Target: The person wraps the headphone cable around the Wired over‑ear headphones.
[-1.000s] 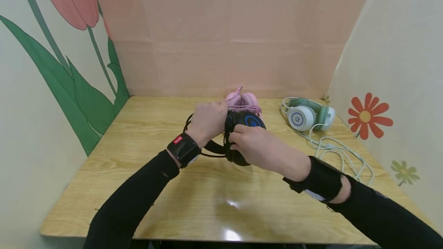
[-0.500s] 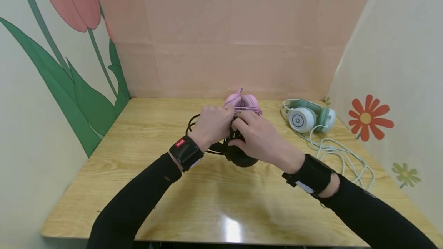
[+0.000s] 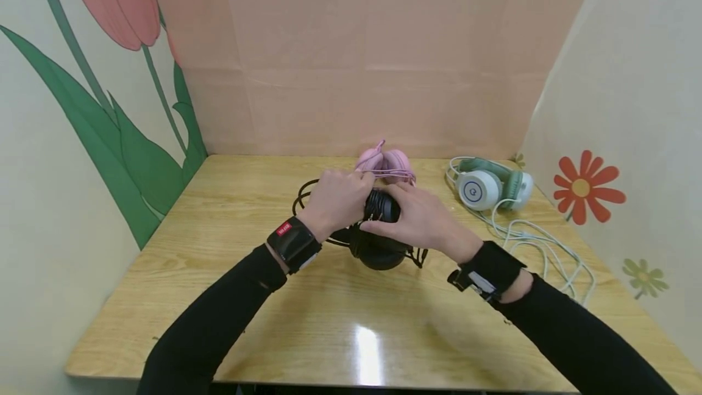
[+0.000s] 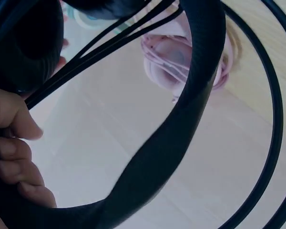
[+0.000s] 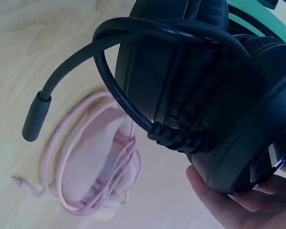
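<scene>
Between my two hands is a black headset with a boom microphone, held over the table. My left hand grips it from the left. In the left wrist view its fingers curl round the padded headband and black cable strands. Loops of the black cable hang beside that hand. My right hand holds an ear cup, thumb on the near side and fingers round the far side. The right palm is hidden.
Pink headphones wrapped in their own cord lie just behind the headset. At the right back lie white and green headphones, their pale cable trailing forward on the wooden table. A peach cloth hangs behind.
The headset has turned, so the blue ring on its ear cup no longer shows in the head view. My right hand has shifted its hold onto the ear cup. The left hand stays nearly put.
</scene>
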`<action>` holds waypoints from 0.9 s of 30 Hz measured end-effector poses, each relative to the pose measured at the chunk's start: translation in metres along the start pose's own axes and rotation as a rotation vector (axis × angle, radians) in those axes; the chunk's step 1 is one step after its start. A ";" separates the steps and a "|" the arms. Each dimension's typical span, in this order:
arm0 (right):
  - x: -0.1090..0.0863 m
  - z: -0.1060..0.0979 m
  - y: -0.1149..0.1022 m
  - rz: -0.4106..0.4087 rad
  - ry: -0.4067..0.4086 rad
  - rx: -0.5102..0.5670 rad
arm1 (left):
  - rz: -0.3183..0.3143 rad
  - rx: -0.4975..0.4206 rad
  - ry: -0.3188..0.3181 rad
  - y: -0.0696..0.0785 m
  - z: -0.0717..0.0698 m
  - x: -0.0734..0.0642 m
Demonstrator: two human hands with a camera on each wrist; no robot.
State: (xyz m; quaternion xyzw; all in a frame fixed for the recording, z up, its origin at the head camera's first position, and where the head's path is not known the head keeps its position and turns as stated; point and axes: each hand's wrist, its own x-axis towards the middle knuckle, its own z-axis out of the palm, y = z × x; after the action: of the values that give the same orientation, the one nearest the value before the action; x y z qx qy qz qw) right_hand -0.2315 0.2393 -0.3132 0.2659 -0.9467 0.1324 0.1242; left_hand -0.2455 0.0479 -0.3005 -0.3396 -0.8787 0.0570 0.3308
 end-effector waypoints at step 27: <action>-0.006 0.018 0.004 0.183 0.278 0.550 | -0.483 -0.612 0.208 -0.058 -0.016 -0.025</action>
State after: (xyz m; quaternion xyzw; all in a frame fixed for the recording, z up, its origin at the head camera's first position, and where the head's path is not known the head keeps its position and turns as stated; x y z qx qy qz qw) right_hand -0.2316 0.2392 -0.3327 0.1825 -0.8693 0.4293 0.1633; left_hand -0.2540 -0.0145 -0.2825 -0.2098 -0.8714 -0.3214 0.3056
